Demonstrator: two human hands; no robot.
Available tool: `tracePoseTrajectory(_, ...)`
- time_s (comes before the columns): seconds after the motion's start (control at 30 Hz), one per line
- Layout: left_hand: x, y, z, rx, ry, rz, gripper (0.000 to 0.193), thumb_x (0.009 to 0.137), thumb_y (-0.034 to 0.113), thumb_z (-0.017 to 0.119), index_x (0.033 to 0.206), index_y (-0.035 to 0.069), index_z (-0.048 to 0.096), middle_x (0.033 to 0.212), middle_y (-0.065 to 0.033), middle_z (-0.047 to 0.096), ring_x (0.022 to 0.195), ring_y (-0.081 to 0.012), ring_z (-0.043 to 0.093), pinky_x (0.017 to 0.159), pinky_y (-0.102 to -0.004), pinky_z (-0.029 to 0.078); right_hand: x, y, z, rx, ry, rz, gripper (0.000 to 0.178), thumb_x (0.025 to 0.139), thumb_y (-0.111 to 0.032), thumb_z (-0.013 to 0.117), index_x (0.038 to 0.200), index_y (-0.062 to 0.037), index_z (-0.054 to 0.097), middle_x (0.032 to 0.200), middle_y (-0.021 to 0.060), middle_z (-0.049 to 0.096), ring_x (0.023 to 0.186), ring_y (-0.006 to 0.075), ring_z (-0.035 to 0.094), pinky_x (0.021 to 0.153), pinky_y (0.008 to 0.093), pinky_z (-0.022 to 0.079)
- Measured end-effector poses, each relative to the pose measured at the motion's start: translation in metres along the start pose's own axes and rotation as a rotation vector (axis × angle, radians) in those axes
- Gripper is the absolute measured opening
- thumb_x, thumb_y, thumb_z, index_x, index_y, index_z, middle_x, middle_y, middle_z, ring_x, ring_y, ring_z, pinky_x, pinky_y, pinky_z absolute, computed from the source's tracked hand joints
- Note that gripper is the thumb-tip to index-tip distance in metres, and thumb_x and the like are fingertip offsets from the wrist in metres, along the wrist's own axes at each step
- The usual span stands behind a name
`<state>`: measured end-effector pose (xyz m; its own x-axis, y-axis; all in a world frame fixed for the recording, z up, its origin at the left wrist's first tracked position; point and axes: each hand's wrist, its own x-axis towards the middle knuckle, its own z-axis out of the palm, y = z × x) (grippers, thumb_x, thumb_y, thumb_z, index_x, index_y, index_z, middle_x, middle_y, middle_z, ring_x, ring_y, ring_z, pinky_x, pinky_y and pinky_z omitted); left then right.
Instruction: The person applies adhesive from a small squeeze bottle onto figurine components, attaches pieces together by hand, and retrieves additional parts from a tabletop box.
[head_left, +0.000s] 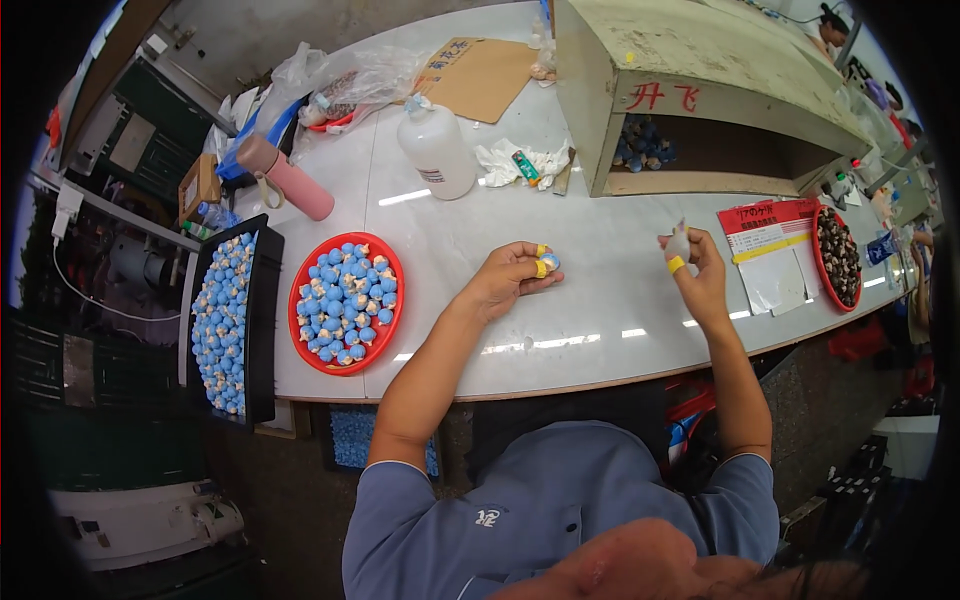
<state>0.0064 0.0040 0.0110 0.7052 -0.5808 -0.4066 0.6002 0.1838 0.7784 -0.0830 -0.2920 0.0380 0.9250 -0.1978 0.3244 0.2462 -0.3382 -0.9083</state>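
My left hand (508,273) is closed over the table, pinching a small round blue-and-cream figure piece (551,261) between thumb and fingers. Opposite it, apart by a short gap, my right hand (704,280) grips a small whitish squeeze bottle (679,244) whose narrow tip points up. Yellow tape wraps fingers on both hands. Left of my left forearm, a round red basket (399,290) is filled with similar blue-and-cream pieces. Beyond it, a long black tray (262,310) holds many more of them.
A white plastic bottle (436,152) and a pink flask (292,181) stand behind the basket. Crumpled tissue (502,160) lies before a beige metal cabinet (700,60). On the right are a red-and-white printed sheet (770,262) and a red basket of dark pieces (838,258).
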Motion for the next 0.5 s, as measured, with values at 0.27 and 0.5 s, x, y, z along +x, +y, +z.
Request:
tracePoseTrajectory(0.27,-0.002,-0.002,-0.011,0.061,-0.001,0.042,0.030,0.084,0.002,0.060,0.113,0.001,0.052,0.106,-0.0123,0.063,0.097,-0.0241,0.066,0.084,-0.0281,0.054,-0.001,0.081,-0.147,-0.620,0.656,0.244,0.026,0.077,-0.012,0.072,0.096,-0.0006,0.059,0.079,0.0041,0.057,0.074,0.0177,0.054,0.069,0.0304,0.044)
tracePoseTrajectory(0.5,0.000,-0.002,-0.007,0.017,0.007,0.063,0.026,0.085,0.001,0.059,0.110,-0.002,0.051,0.104,-0.0140,0.063,0.097,-0.0248,0.065,0.083,-0.0288,0.056,-0.020,0.104,-0.164,-0.828,0.721,0.284,0.051,0.073,-0.024,0.077,0.115,-0.0023,0.056,0.102,0.0113,0.059,0.096,0.0281,0.057,0.083,0.0387,0.044)
